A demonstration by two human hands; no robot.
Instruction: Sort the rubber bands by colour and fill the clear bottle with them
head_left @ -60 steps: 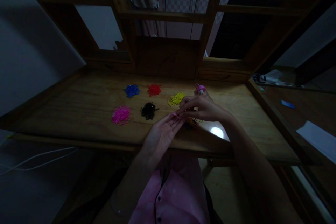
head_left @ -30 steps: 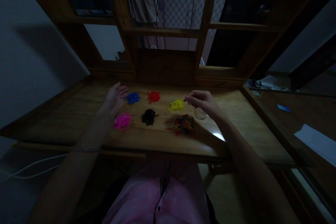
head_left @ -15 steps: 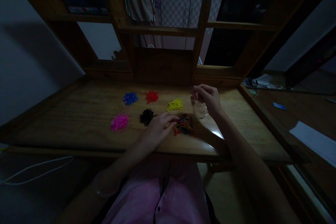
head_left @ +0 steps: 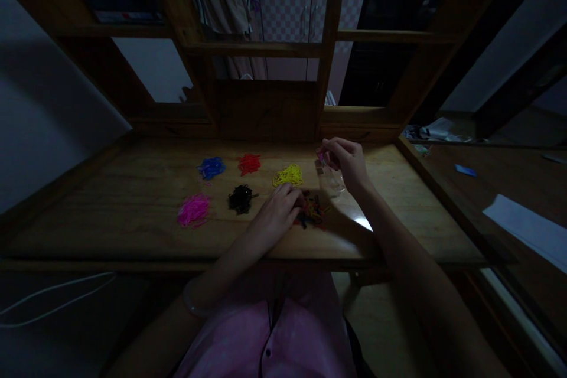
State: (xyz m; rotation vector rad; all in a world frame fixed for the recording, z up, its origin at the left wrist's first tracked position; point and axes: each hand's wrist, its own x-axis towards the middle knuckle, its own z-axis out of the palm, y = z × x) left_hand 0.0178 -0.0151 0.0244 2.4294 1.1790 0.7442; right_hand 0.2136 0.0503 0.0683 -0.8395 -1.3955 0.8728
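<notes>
My left hand (head_left: 282, 208) rests over the left side of a mixed-colour pile of small rubber bands (head_left: 314, 211). Its fingers are bent down into the pile, and whatever they pinch is hidden. Above the desk, my right hand (head_left: 346, 160) is closed, thumb and fingertips pressed together around a tiny pinkish rubber band (head_left: 321, 156). Just below those fingertips stands or lies a clear see-through container (head_left: 333, 183), its shape hard to make out. Single-colour piles lie to the left: yellow bands (head_left: 289, 175), red bands (head_left: 249, 163), black bands (head_left: 241, 198), blue bands (head_left: 211, 167) and pink bands (head_left: 194, 210).
The wooden desk (head_left: 146, 207) has a shelf unit (head_left: 266, 109) along its back. At the right, a lower brown surface holds a white paper sheet (head_left: 527, 227) and a small blue packet (head_left: 465, 170). A white cable (head_left: 57, 286) hangs at lower left. The light is dim.
My left hand has shifted slightly right and its fingers have curled further into the mixed pile. My right hand stays by the clear container, with pink now showing at its fingertips. The view has shifted slightly.
</notes>
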